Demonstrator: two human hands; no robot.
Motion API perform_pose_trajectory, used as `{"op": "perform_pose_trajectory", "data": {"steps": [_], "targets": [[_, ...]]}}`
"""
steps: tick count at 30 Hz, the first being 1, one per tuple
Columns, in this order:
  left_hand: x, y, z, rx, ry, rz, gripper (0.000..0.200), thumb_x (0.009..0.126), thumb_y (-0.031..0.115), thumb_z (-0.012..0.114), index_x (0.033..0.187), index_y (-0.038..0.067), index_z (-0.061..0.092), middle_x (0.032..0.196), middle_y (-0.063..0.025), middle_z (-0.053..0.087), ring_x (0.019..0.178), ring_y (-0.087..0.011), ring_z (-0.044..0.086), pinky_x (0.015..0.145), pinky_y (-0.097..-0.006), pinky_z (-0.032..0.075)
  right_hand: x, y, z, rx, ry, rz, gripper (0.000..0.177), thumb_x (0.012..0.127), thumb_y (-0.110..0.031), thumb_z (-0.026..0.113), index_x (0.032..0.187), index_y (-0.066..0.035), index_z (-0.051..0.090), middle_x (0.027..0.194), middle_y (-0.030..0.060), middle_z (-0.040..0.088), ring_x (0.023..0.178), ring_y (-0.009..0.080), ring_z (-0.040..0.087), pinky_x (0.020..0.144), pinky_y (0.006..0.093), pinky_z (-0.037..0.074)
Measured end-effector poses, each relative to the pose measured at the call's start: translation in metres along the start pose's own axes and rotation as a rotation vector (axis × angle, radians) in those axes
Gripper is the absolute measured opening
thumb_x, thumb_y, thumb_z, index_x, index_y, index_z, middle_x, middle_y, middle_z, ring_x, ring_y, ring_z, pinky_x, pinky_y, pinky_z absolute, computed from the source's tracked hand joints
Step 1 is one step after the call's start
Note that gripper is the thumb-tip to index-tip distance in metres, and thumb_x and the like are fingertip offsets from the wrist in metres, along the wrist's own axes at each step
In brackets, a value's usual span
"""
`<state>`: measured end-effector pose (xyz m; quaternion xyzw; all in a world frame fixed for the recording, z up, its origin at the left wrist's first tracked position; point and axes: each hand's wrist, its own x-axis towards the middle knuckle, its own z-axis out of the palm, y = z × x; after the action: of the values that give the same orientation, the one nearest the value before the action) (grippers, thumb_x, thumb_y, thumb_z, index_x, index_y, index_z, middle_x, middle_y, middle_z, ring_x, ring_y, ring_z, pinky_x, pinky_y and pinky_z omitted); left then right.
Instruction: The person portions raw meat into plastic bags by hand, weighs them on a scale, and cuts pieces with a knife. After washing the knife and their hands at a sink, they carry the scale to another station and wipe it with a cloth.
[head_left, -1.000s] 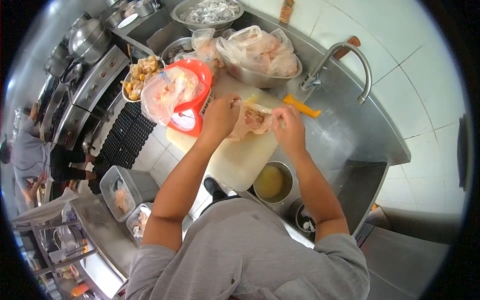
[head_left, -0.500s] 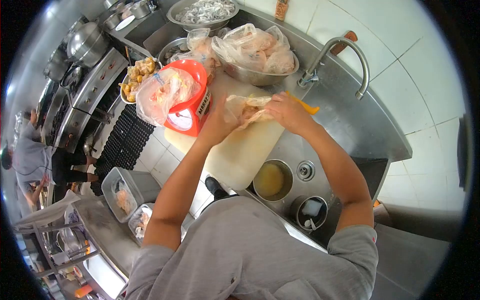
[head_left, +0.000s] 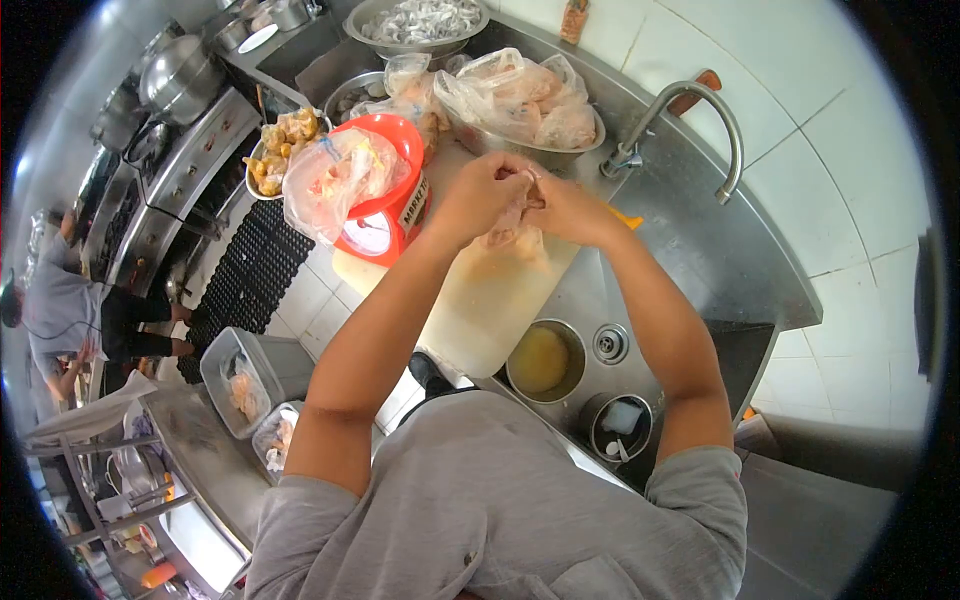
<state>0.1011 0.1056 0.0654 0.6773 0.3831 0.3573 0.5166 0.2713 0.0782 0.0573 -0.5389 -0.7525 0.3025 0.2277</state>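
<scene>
Over the pale cutting board (head_left: 490,315), my left hand (head_left: 484,200) and my right hand (head_left: 572,212) meet at the gathered top of a clear plastic bag (head_left: 515,238). Fingers of both hands are closed on the plastic. Pinkish pieces, perhaps raw meat, show through the bag, which hangs below my hands and is partly hidden by them. To the left stands a red kitchen scale (head_left: 400,205), with another filled plastic bag (head_left: 340,180) in its pan. Something yellow (head_left: 628,218) sticks out beyond my right wrist.
Behind the board, a metal bowl (head_left: 598,140) holds several bagged pieces. A curved faucet (head_left: 737,150) rises at the right. Near me are a pot of yellowish liquid (head_left: 542,362) and a dark pot (head_left: 618,425). A grey bin (head_left: 290,365) stands lower left; another person (head_left: 65,310) is far left.
My hands have come together and lifted slightly away from me. The bag's spread opening is now bunched between my fingers, and its filled part hangs below.
</scene>
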Motion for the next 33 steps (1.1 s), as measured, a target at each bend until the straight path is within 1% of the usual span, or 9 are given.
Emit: {"op": "perform_pose_trajectory", "data": {"steps": [6, 10, 12, 16, 19, 21, 24, 27, 33], "targets": [[-0.06, 0.048, -0.02, 0.306, 0.26, 0.339, 0.022, 0.077, 0.011, 0.063, 0.096, -0.001, 0.059, 0.09, -0.0147, 0.062, 0.082, -0.025, 0.059, 0.073, -0.0308, 0.047, 0.009, 0.016, 0.016, 0.321, 0.065, 0.174, 0.024, 0.083, -0.018, 0.055, 0.1, -0.003, 0.06, 0.079, 0.0073, 0.063, 0.069, 0.0155, 0.058, 0.064, 0.0294, 0.046], [-0.143, 0.043, -0.07, 0.832, 0.592, 0.609, 0.044, 0.069, 0.007, 0.072, 0.108, -0.003, 0.053, 0.103, -0.0151, 0.057, 0.096, -0.0293, 0.055, 0.081, -0.0349, 0.045, 0.005, 0.012, 0.008, 0.369, 0.058, 0.189, 0.024, 0.085, -0.02, 0.055, 0.097, -0.001, 0.06, 0.079, 0.0045, 0.063, 0.069, 0.0103, 0.058, 0.061, 0.027, 0.046], [-0.155, 0.046, -0.077, 0.892, 0.882, 0.463, 0.067, 0.065, 0.011, 0.078, 0.12, -0.003, 0.043, 0.118, -0.0188, 0.048, 0.107, -0.0334, 0.047, 0.084, -0.0379, 0.044, 0.008, 0.021, 0.004, 0.494, 0.089, 0.152, 0.025, 0.085, -0.021, 0.055, 0.097, 0.0, 0.06, 0.08, 0.0041, 0.063, 0.069, 0.0099, 0.057, 0.061, 0.0267, 0.046], [-0.129, 0.048, -0.105, 1.083, 0.852, 0.297, 0.096, 0.058, 0.02, 0.083, 0.132, -0.004, 0.028, 0.126, -0.0219, 0.04, 0.115, -0.039, 0.042, 0.09, -0.0405, 0.042, 0.004, 0.002, -0.02, 0.576, 0.086, 0.154, 0.026, 0.085, -0.022, 0.055, 0.096, 0.001, 0.061, 0.083, 0.0031, 0.063, 0.072, 0.0098, 0.057, 0.065, 0.0259, 0.046], [-0.091, 0.046, -0.118, 0.778, 0.705, 0.144, 0.054, 0.077, 0.031, 0.064, 0.119, 0.004, 0.045, 0.104, -0.0234, 0.056, 0.1, -0.0376, 0.053, 0.081, -0.0418, 0.044, 0.002, -0.026, -0.04, 0.548, 0.103, 0.12, 0.025, 0.085, -0.021, 0.055, 0.098, 0.0, 0.061, 0.086, 0.0028, 0.063, 0.076, 0.0092, 0.058, 0.071, 0.0248, 0.045], [-0.071, 0.033, -0.139, 0.838, 0.649, 0.144, 0.031, 0.081, 0.026, 0.057, 0.099, 0.001, 0.055, 0.094, -0.0234, 0.059, 0.094, -0.0379, 0.056, 0.075, -0.0431, 0.044, 0.007, -0.029, -0.048, 0.575, 0.067, 0.101, 0.026, 0.086, -0.019, 0.054, 0.1, 0.001, 0.059, 0.087, 0.0045, 0.063, 0.076, 0.0097, 0.058, 0.071, 0.0251, 0.045], [-0.047, 0.061, -0.157, 0.987, 0.684, 0.186, 0.025, 0.083, 0.024, 0.055, 0.081, -0.001, 0.057, 0.077, -0.0207, 0.061, 0.077, -0.0347, 0.061, 0.066, -0.0415, 0.046, 0.015, -0.052, -0.054, 0.614, 0.081, 0.058, 0.028, 0.086, -0.02, 0.054, 0.101, 0.003, 0.058, 0.088, 0.0059, 0.063, 0.076, 0.0114, 0.059, 0.071, 0.0258, 0.046], [-0.028, 0.083, -0.178, 0.604, 0.648, 0.108, 0.028, 0.084, 0.025, 0.055, 0.088, -0.002, 0.062, 0.058, -0.0086, 0.058, 0.052, -0.0195, 0.058, 0.051, -0.0327, 0.044, 0.027, -0.079, -0.063, 0.608, 0.084, 0.038, 0.028, 0.086, -0.02, 0.053, 0.101, 0.003, 0.058, 0.089, 0.0067, 0.063, 0.076, 0.013, 0.059, 0.071, 0.0267, 0.047], [-0.041, 0.146, -0.209, 0.375, 0.701, 0.323, 0.024, 0.082, 0.021, 0.056, 0.086, -0.002, 0.062, 0.055, -0.0093, 0.058, 0.047, -0.0148, 0.056, 0.048, -0.0285, 0.043, 0.055, -0.143, -0.078, 0.579, 0.071, -0.053, 0.028, 0.087, -0.022, 0.053, 0.104, 0.0, 0.057, 0.093, 0.0052, 0.062, 0.083, 0.0122, 0.059, 0.075, 0.0274, 0.046]]}}
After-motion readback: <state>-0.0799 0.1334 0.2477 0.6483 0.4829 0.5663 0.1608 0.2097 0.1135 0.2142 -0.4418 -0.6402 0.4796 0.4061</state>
